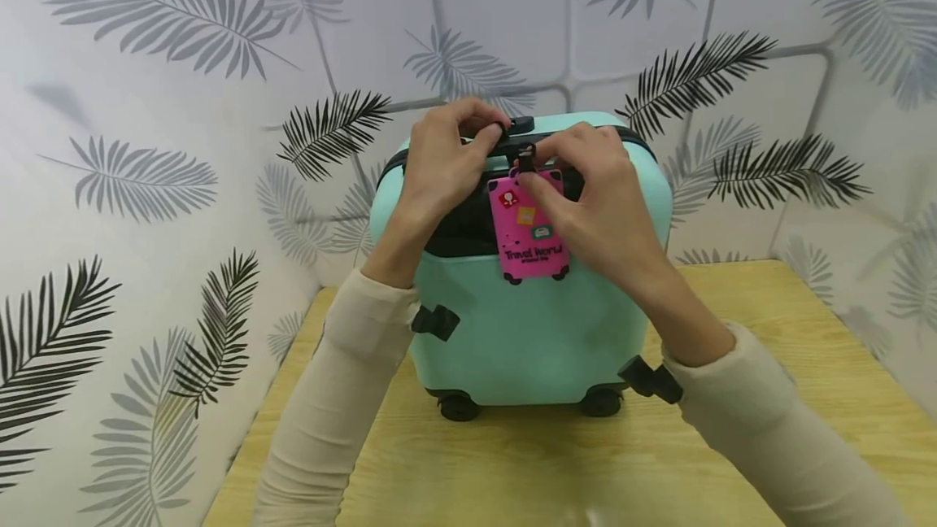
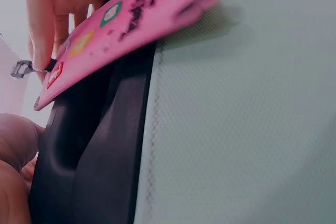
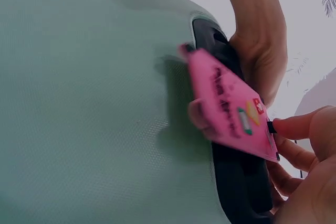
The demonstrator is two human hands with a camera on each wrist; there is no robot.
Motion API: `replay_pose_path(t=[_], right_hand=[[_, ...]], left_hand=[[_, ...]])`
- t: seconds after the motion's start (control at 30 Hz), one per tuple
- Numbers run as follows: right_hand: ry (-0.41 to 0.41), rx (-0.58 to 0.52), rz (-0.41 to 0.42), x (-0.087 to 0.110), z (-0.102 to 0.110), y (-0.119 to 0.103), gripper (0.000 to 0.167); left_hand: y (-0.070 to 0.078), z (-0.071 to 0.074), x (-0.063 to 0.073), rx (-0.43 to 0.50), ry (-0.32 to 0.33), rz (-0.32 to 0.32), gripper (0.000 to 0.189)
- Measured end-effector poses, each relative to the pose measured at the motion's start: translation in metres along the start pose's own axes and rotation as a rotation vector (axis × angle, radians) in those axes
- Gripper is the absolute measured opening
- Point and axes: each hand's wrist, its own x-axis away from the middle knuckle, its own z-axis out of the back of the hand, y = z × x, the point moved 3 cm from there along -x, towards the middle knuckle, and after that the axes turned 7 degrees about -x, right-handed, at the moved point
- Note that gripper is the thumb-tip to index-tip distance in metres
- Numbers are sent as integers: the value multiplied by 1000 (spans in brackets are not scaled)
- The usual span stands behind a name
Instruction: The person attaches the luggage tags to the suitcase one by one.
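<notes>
A mint-green suitcase (image 1: 527,332) stands upright on its wheels. In front of its dark upper pocket hangs a pink luggage tag (image 1: 529,226) with stickers and "Travel World" lettering. My right hand (image 1: 603,189) pinches the tag's black strap (image 1: 526,159) between thumb and forefinger, near a small buckle (image 2: 22,68) seen in the left wrist view. At the suitcase's top edge, my left hand (image 1: 446,157) grips the black handle (image 3: 214,39) with thumb and curled fingers, its fingertips close beside the strap. The right wrist view shows part of that hand hidden behind the handle and tag.
The suitcase is on a wood-patterned table (image 1: 454,478). Behind and to the sides hangs a pale backdrop (image 1: 468,15) printed with feathery leaves. Black wheels (image 1: 458,407) show under the suitcase. Small black devices (image 1: 435,322) sit on both sleeve cuffs.
</notes>
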Motion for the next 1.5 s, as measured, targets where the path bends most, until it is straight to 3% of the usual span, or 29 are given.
replay_pose_path(t=[0.47,0.67,1.03,1.37,1.5], right_hand=[[20,100,-14,-1,-6,-1,19],[15,84,23,0,-5,-2,23],[54,-17,117,0,-7,-3,18],[85,36,56,-3,-11,-4,12],[92,27,42,-2,-11,-3,12]], left_hand=[[0,-2,3,0,-48,-14,12],[0,-1,2,-13,-42,14,22],[1,1,2,-30,9,16,15],[-3,2,7,73,27,-20,11],[-4,1,6,49,4,-6,15]])
